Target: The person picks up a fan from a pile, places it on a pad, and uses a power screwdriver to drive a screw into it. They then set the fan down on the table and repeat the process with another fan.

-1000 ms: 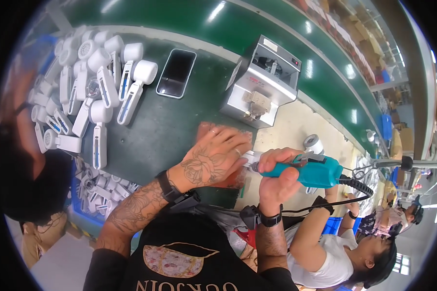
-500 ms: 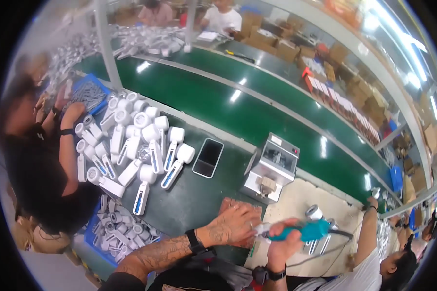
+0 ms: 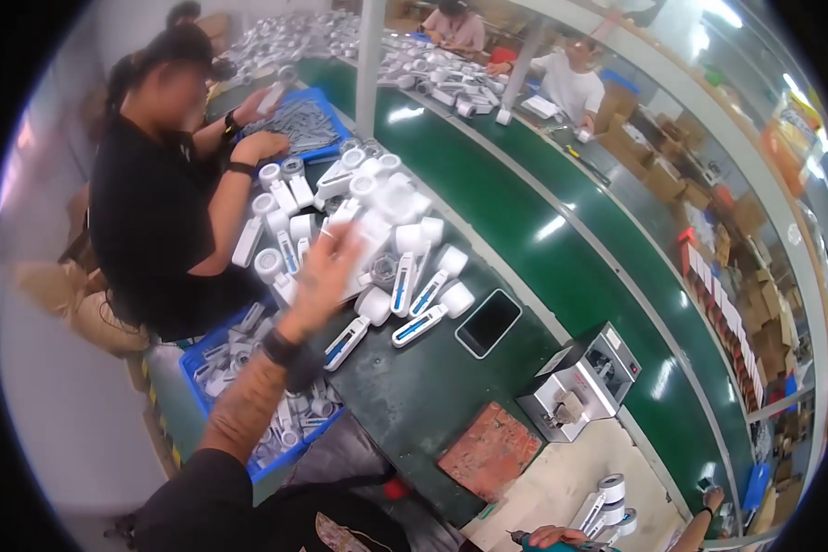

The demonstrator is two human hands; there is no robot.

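My left hand reaches up to the pile of white handheld fans. Its fingers are closed on one white handheld fan; both are smeared by motion. Several fans in the pile show a blue strip in the handle. At the lower edge, partly cut off, my right hand is wrapped round a teal electric screwdriver. Just beyond it, several fans lie on a pale board. A worn reddish-brown pad lies bare on the bench between my hands.
A dark phone and a grey metal machine stand along the bench. Blue bins hold white parts and grey parts. A person in black works at the left. A green conveyor runs behind; another person's hand is at right.
My left hand has left the pad and gone up and left to the fan pile, taking hold of a fan. The screwdriver has dropped toward the lower edge. The view has swung left.
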